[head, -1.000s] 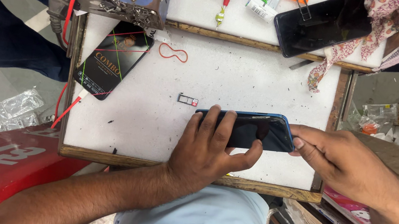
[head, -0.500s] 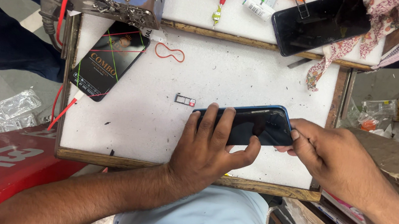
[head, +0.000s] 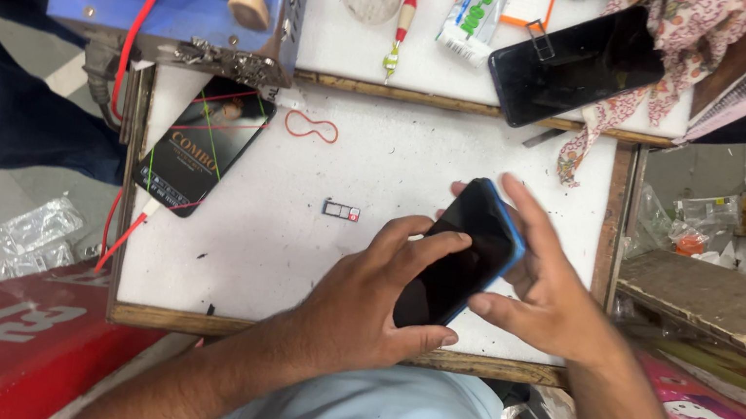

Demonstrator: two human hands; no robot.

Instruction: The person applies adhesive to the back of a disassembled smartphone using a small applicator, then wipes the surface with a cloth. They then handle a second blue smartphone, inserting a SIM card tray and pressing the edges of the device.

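Both hands grip a blue-cased phone (head: 462, 257) above the white table (head: 376, 190).
Left hand (head: 369, 303) and right hand (head: 543, 289) fingers wrap it; a SIM tray (head: 341, 211) lies just beside.

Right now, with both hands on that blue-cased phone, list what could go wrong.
1. The phone is tilted off the white board, held only between the left hand and the right hand; a slip could drop it onto the board or past its wooden front edge.
2. The small SIM tray lies loose near the left hand; a sweep of the wrist might knock it away.
3. The left thumb and fingers press the dark screen, likely smudging it.
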